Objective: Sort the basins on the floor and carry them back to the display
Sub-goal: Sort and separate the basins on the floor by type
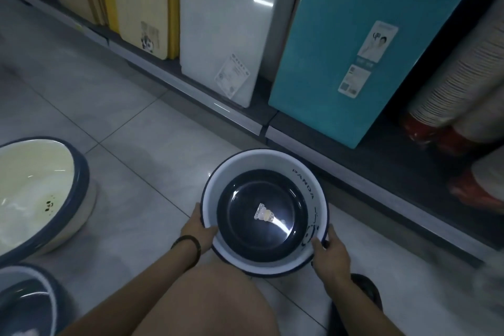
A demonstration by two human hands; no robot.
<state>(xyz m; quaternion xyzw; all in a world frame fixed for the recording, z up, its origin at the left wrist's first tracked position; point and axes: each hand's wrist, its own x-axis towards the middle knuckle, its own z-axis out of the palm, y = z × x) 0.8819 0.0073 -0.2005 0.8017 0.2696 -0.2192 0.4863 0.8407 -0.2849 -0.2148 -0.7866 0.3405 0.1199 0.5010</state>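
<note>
The cream basin (35, 194) sits on the floor tiles, well apart to your left. The white PANDA basin (272, 161) is beside the shelf base, with a navy basin (261, 213) nested inside. Your left hand (197, 229) and right hand (331, 251) each clamp its rim. Keep it level when rising: tilting would likely let the loose inner basin slide out.

Two hands (198, 229) (331, 252), three blue-rimmed basins (272, 161) (35, 172) (24, 300), one dark inner basin (245, 215)
</note>
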